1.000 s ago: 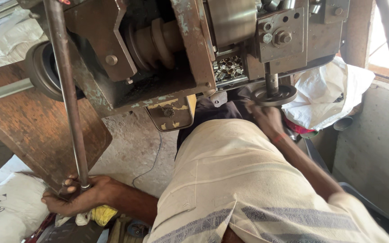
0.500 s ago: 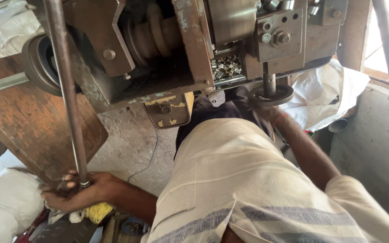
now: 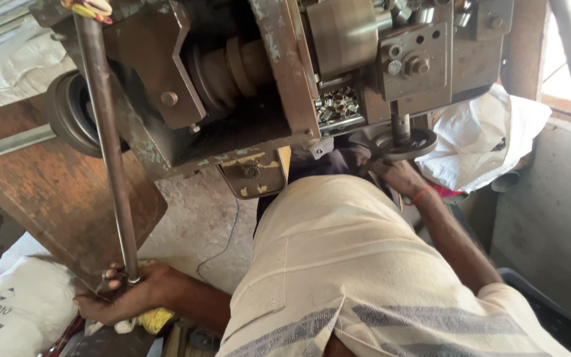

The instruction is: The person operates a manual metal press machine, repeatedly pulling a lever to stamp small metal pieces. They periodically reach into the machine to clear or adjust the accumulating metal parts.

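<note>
Long steel lever rod (image 3: 110,158) rises from the left hand (image 3: 127,297) up and slightly away to the top of a heavy old press machine (image 3: 252,86); its long axis runs nearly straight up the view. The left hand is clamped around the rod's lower end, beside a rusty metal plate (image 3: 47,198). The right hand (image 3: 398,177) is far across, reaching under a small dark round handwheel (image 3: 404,142); it seems to touch it, though its fingers are hidden.

A rusty brown metal plate (image 3: 54,192) leans left, white sacks (image 3: 21,311) below, crumpled white bag (image 3: 490,142) right.
</note>
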